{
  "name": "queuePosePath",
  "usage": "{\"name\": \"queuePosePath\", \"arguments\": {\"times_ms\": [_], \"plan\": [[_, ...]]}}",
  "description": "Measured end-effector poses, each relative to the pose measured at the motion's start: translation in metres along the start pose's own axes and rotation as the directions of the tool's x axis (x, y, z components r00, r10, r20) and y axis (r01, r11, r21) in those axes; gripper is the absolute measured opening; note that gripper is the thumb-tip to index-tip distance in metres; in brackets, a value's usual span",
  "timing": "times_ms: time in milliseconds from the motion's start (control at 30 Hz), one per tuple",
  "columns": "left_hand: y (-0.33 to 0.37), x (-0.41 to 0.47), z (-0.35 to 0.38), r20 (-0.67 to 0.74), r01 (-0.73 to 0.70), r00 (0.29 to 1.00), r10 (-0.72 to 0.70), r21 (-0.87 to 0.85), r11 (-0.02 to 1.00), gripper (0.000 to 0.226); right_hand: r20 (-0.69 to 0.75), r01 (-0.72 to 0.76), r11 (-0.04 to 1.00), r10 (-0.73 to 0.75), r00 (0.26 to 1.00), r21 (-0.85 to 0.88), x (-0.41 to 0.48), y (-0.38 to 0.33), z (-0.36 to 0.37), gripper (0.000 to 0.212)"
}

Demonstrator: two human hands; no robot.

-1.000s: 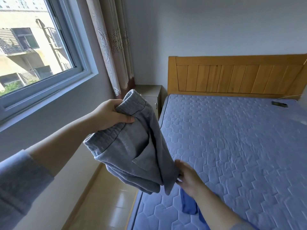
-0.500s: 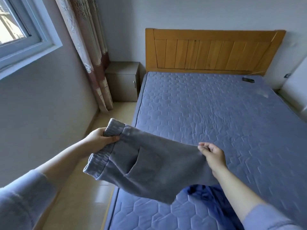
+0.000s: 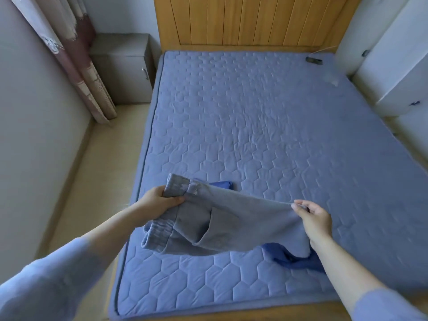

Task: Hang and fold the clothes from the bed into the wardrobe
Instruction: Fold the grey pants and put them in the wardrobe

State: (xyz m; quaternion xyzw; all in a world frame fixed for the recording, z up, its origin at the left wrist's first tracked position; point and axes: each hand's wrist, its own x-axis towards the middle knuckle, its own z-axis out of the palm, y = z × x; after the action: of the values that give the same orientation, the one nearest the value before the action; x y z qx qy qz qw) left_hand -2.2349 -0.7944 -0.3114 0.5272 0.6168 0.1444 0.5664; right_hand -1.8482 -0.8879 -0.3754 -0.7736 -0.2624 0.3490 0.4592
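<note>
Lower than half a second ago, the grey garment (image 3: pixel 231 223) now stretches flatter between both hands, and the head view has tipped down so the window is out of sight.

Head view: the left hand (image 3: pixel 159 200) grips the ribbed waistband end, fingers curled under the fabric and thumb on top. The right hand (image 3: pixel 315 218) pinches the opposite edge between thumb and fingertips, the other fingers loosely bent. The garment, with a patch pocket facing up, hangs between them over the near part of the bed (image 3: pixel 254 123); whether it touches the quilted blue mattress cannot be told. A blue garment (image 3: pixel 294 258) lies on the mattress beneath it, showing below the right wrist and again just beyond the waistband. A wooden headboard (image 3: pixel 250 19) stands at the far end, with a small dark object (image 3: pixel 313 60) near it on the mattress. A grey nightstand (image 3: pixel 122 68) and a patterned curtain (image 3: pixel 78 61) are to the left, and a white cabinet (image 3: pixel 393 66) is to the right.
</note>
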Motion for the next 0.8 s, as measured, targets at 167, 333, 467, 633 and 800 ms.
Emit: {"name": "queuePosePath", "arguments": {"times_ms": [167,333,467,633,800], "plan": [[-0.018,0.0,0.032,0.009,0.073,0.997,-0.073,-0.029,0.997,0.025,0.028,-0.019,0.997,0.021,0.999,-0.07,0.018,0.018,-0.014,0.009],[-0.062,-0.008,0.03,-0.039,0.192,0.98,-0.195,-0.075,0.979,0.027,0.125,-0.032,0.983,0.055,0.991,-0.182,0.029,0.038,0.027,0.007],[-0.116,-0.014,0.022,-0.085,0.293,0.949,-0.303,-0.113,0.949,0.03,0.232,-0.037,0.96,0.104,0.967,-0.276,0.032,0.066,0.082,0.008],[-0.191,-0.022,0.015,-0.189,0.36,0.9,-0.393,-0.189,0.914,0.026,0.328,0.017,0.935,0.107,0.939,-0.353,0.029,0.094,0.161,0.005],[-0.259,-0.016,0.002,-0.28,0.368,0.845,-0.456,-0.314,0.875,0.025,0.425,0.133,0.908,0.053,0.904,-0.397,0.032,0.104,0.249,0.004]]}}
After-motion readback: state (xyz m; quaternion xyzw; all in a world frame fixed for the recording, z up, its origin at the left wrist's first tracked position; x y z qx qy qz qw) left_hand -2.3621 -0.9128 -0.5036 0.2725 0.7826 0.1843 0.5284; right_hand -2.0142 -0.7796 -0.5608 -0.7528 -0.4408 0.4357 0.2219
